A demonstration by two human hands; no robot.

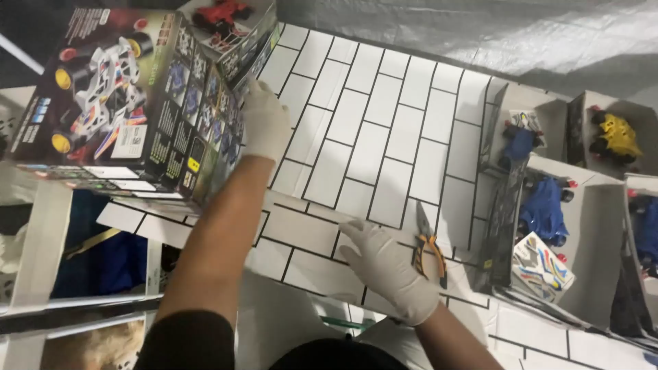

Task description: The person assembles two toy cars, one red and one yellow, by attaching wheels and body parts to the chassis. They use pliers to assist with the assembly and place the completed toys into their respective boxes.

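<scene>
While the left hand point(266, 123) reaches up with its gloved fingers pressed against the side of the big toy box point(130, 103), the grip looks like a flat hold on the box wall and not a full clench, so the box seems only partly secured. It sits at the top left, tilted, hanging past the edge of the tiled surface point(370, 116), with a smaller open box point(229, 27) holding a red toy car resting on top. A slip of the fingers could, I judge, send either box off the edge onto the shelving below.

Lying flat and spread on the surface, the right hand point(387, 270) grasps nothing; its fingers rest just beside the cutters point(428, 247) with orange handles. A careless sweep could nick the glove or knock them away. Open boxes point(548, 212) of blue and yellow cars crowd the right side, close enough for an elbow to upset them.
</scene>
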